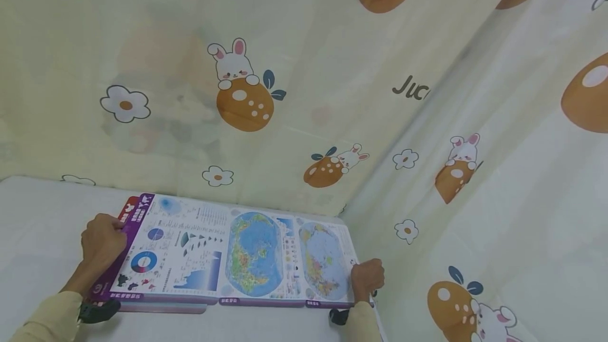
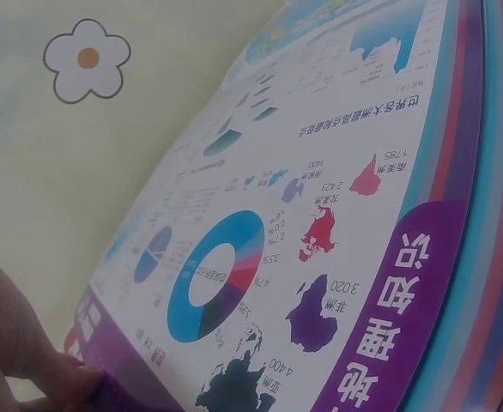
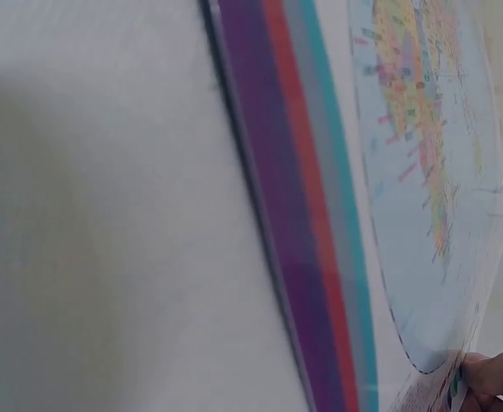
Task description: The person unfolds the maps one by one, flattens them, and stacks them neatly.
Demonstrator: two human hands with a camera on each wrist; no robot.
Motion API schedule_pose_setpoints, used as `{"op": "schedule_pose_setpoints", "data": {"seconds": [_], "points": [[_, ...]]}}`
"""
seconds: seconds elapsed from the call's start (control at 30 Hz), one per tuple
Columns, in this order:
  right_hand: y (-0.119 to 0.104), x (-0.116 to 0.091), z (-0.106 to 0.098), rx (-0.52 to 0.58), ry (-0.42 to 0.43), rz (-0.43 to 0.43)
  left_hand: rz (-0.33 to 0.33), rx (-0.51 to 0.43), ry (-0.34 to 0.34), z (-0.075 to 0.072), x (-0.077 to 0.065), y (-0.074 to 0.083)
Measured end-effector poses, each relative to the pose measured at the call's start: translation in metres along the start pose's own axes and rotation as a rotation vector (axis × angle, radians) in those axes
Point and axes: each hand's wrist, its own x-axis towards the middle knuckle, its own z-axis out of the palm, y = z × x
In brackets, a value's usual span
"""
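A fold-out world map chart (image 1: 190, 247) lies spread across the white surface, with diagrams on its left panel and world maps on the middle and right ones. At its purple left edge, my left hand (image 1: 102, 241) pinches the border, thumb on top. My right hand (image 1: 368, 277) grips the chart's right edge with curled fingers. Beneath the chart's left part, another sheet (image 1: 166, 308) shows along the bottom, with a red corner at the top left. In the left wrist view, the printed panel (image 2: 260, 240) rises at a slant beside my left thumb.
The white tabletop (image 1: 38, 226) extends left of the chart and in front of it. A pale curtain (image 1: 294, 120) printed with rabbits and flowers hangs behind and along the right side, close to my right hand. Dark straps (image 1: 100, 311) circle both wrists.
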Motion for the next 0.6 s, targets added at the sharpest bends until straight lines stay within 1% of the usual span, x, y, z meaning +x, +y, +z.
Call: {"op": "schedule_pose_setpoints", "data": {"seconds": [0.13, 0.23, 0.33, 0.43, 0.53, 0.6], "points": [[0.0005, 0.0026, 0.0029, -0.018, 0.003, 0.007, -0.007, -0.002, -0.004, 0.0006, 0.0002, -0.0023], [0.0002, 0.0040, 0.0048, -0.033, 0.007, 0.012, -0.001, 0.009, 0.004, 0.0004, 0.0012, -0.0010], [-0.0022, 0.0027, 0.0044, -0.035, 0.007, 0.013, 0.024, 0.026, 0.024, 0.0004, 0.0019, -0.0006], [-0.0050, -0.0003, 0.0020, -0.041, 0.008, -0.005, 0.046, 0.038, 0.049, 0.0011, 0.0015, -0.0013], [-0.0071, -0.0030, -0.0015, -0.062, 0.009, -0.025, 0.055, 0.028, 0.060, 0.0021, 0.0000, -0.0025], [-0.0073, -0.0052, -0.0034, -0.078, 0.012, -0.023, 0.066, 0.009, 0.053, 0.0025, -0.0009, -0.0032]]}}
